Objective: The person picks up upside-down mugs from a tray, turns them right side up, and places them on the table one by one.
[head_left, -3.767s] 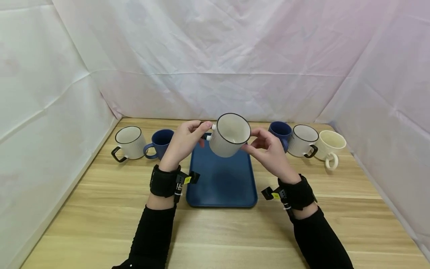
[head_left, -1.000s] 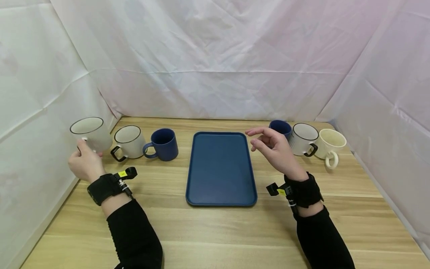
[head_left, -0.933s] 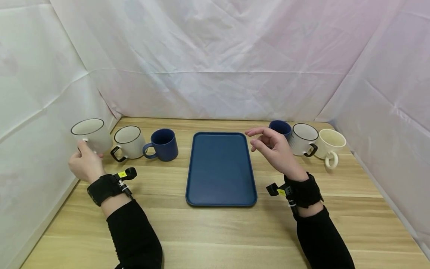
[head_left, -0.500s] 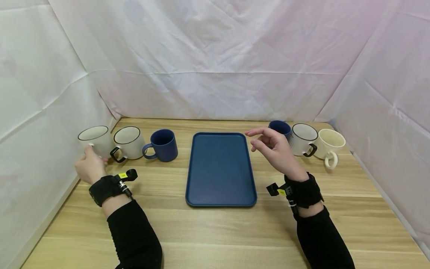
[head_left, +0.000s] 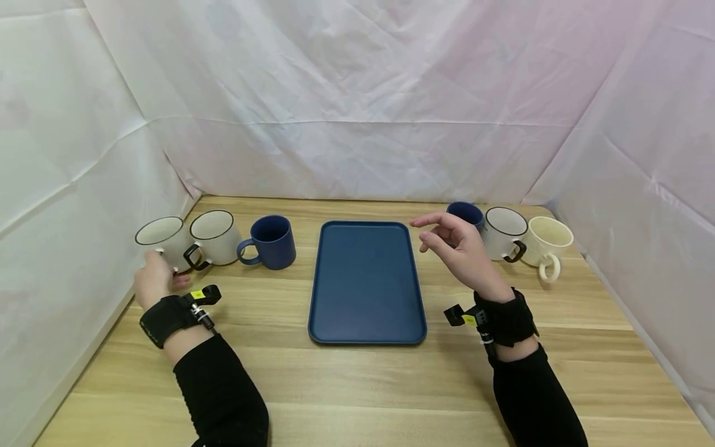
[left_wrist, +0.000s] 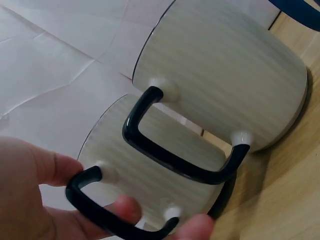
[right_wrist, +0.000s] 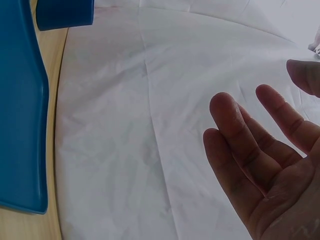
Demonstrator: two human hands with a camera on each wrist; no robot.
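Left hand (head_left: 152, 282) grips white mug (head_left: 162, 239) handle | blue tray (head_left: 365, 310) bare

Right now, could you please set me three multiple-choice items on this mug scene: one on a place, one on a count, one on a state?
1. Where is the mug that the left hand holds by its handle?
A. on the blue tray
B. at the far left of the table, beside another white mug
C. next to the cream mug

2. How many mugs are in view?
A. four
B. five
C. six

3. How is the right hand?
A. open, holding nothing
B. gripping a blue mug
C. pressing on the tray

Answers: 1 B, the held mug sits left of the black-handled white mug; 2 C, three stand on each side of the blue tray; 3 A, its fingers are relaxed in the air.
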